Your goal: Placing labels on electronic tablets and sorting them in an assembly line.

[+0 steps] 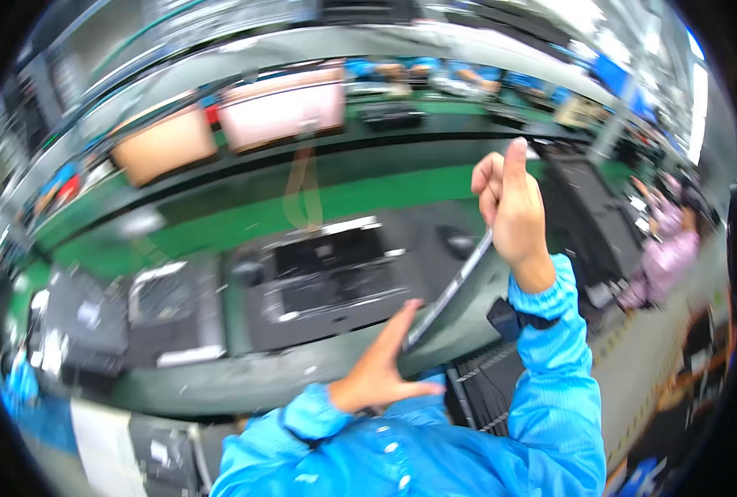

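Note:
A thin, flat, grey piece (451, 290) shows edge-on as a slanting strip between my hands; its kind is not clear. My right hand (513, 211) is at its upper end, with fingers curled around it and one digit pointing up. Around the lower end, my left hand (382, 358) has its fingers stretched up and its thumb spread wide to the right. Whether the left palm touches the strip is hard to see. Left of the strip, a black device (331, 257) with bright shiny edges lies on a dark grey mat (277, 331) on the bench.
Dark flat devices (86, 319) lie at the left of the bench. A pink box (285, 108) and an orange box (165, 145) stand on the shelf behind. A dark rounded object (455, 240) sits beside the mat. A person in pink (666, 257) is at the far right.

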Tool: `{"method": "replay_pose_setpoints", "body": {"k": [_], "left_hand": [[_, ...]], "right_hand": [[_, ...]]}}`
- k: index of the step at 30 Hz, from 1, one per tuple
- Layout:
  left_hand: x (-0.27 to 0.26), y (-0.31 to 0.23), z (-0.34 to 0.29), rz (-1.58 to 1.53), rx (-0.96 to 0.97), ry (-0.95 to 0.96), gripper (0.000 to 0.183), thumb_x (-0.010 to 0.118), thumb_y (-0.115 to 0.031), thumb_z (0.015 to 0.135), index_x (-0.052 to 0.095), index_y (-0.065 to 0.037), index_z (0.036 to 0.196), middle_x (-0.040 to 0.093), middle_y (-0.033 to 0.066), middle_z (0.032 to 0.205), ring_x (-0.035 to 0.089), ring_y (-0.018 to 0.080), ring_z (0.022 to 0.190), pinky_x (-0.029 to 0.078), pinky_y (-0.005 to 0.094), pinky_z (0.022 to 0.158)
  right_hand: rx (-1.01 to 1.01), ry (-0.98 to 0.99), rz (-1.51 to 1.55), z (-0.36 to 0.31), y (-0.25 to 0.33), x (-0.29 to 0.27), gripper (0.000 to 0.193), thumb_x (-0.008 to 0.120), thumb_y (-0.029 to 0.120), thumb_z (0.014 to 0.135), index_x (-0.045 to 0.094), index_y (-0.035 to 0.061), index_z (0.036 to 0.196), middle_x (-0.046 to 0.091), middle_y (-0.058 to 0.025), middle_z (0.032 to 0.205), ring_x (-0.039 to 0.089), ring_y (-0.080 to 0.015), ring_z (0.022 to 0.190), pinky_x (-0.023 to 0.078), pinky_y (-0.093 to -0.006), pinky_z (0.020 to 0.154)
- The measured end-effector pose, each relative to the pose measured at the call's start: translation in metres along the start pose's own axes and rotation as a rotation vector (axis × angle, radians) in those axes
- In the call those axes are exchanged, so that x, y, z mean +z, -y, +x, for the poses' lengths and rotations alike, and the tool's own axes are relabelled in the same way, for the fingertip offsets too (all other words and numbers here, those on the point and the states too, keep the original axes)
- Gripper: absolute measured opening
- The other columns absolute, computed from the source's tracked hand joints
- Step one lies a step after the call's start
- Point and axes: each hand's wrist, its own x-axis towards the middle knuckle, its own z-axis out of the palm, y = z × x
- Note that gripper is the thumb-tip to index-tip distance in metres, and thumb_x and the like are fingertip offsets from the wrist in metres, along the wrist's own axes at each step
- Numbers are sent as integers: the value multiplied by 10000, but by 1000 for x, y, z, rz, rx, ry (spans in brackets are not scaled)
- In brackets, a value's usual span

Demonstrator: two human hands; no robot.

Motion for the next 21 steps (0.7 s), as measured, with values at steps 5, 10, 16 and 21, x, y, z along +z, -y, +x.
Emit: {"method": "replay_pose_setpoints", "body": {"k": [5,10,16,21], "left_hand": [[-49,-29,-120,-40,-314,-824,287,807,-131,876,729,28,1102,758,126,931,707,166,827,561,325,737],[-142,-72,-282,2,-500,-1232,221,817,-146,869,735,26,981,742,74,866,668,131,780,526,294,731],[-157,-93,-375,-41,-646,-1390,262,798,-143,883,708,51,1033,731,69,913,644,119,838,496,282,775],[-162,-89,-394,-205,-649,-1324,260,787,-136,882,713,67,1027,738,84,940,648,127,848,502,289,784]], "right_hand": [[217,761,704,-41,13,152,756,246,627,1080,650,2,950,535,-1,604,485,-82,552,382,-260,539],[-715,744,-243,-91,-34,330,164,674,175,917,724,52,1013,670,-101,986,636,-263,994,510,-398,834],[-1203,639,-678,-99,-87,428,190,613,128,830,666,18,977,701,-136,1008,618,-322,1112,456,-454,989],[-1117,746,-564,-98,-93,429,235,691,119,818,614,11,1011,698,-160,957,620,-337,1081,437,-474,1050]]}}
